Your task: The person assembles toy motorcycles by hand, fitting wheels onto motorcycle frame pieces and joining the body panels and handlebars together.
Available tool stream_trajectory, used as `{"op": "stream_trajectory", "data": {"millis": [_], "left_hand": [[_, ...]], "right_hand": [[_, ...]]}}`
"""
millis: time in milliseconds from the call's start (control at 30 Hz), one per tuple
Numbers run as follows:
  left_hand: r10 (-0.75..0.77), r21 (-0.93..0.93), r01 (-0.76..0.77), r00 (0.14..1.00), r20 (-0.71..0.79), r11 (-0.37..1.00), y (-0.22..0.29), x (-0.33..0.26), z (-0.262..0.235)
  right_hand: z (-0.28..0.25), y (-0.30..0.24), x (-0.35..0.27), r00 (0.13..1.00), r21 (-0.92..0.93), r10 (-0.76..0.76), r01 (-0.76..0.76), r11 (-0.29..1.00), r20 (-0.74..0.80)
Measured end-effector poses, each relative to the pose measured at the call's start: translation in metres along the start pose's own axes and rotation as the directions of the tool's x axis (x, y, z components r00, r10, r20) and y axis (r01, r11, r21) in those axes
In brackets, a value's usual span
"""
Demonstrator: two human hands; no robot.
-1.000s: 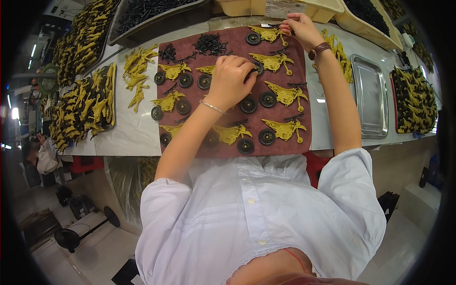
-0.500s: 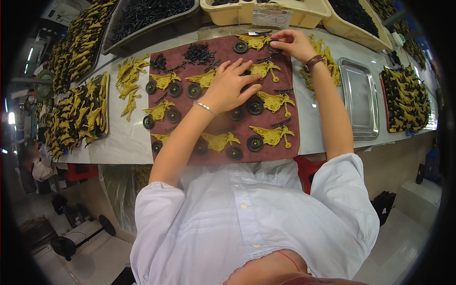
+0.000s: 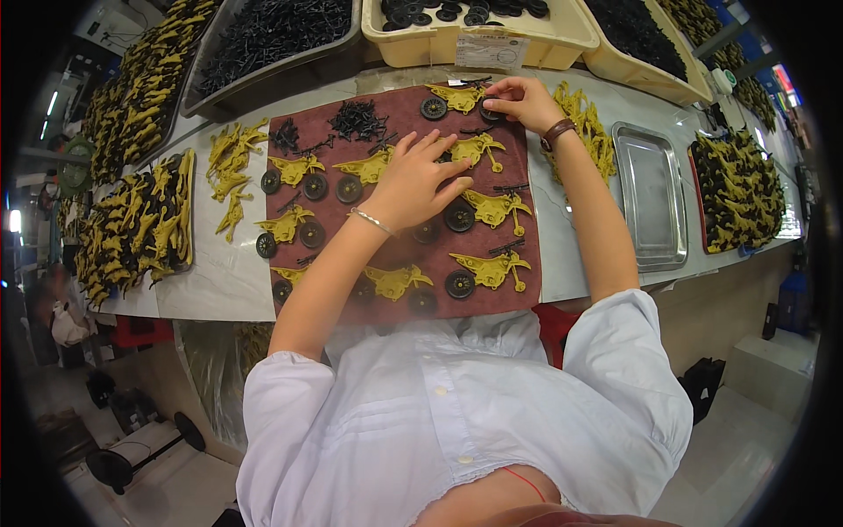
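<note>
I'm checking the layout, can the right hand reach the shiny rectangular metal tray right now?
Probably yes: only a low heap of yellow moulded parts lies between the right hand, which is at a round black wheel, and the tray.

Dark-red rectangular cloth mat (image 3: 406, 110) mid white tabletop (image 3: 571, 255); yellow plastic bike-shaped parts (image 3: 489, 271) and round black wheels (image 3: 459, 284) on it. Loose yellow plastic pieces (image 3: 230, 160) left and right. Shallow rectangular metal tray (image 3: 650, 206) farther right. Rectangular cream plastic bin (image 3: 421, 51) beyond mat's far edge.
</note>
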State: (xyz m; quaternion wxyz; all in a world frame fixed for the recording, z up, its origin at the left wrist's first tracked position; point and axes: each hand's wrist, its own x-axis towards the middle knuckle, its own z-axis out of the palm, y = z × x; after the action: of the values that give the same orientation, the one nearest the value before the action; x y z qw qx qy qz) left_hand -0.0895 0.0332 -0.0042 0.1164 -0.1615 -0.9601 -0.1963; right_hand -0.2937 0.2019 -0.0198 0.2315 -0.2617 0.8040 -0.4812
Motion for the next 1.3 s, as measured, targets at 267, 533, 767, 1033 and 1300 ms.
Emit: {"op": "stream_trajectory", "data": {"millis": [267,533,767,1033,1300], "left_hand": [[-0.119,-0.231,0.084,0.983,-0.143,0.969,-0.010,0.047,0.012],[-0.170,-0.289,0.136,0.981,-0.093,0.948,-0.024,0.069,0.023],[-0.196,-0.305,0.149,0.972,-0.130,0.941,-0.020,0.069,0.031],[-0.063,-0.183,0.045,0.994,-0.092,0.982,-0.022,0.065,0.027],[0.126,-0.019,-0.126,0.992,-0.007,0.992,-0.020,0.058,0.019]], "right_hand": [[-0.003,0.005,-0.003,0.993,0.052,-0.105,0.109,0.993,-0.061],[0.003,-0.028,-0.060,0.974,0.288,0.061,-0.123,0.950,0.217],[0.038,-0.028,-0.090,0.953,-0.406,-0.301,0.291,0.866,0.039],[0.047,-0.038,-0.099,0.953,-0.802,-0.169,0.302,0.515,0.251],[0.048,-0.036,-0.099,0.960,-0.808,-0.118,0.279,0.519,0.256]]}}
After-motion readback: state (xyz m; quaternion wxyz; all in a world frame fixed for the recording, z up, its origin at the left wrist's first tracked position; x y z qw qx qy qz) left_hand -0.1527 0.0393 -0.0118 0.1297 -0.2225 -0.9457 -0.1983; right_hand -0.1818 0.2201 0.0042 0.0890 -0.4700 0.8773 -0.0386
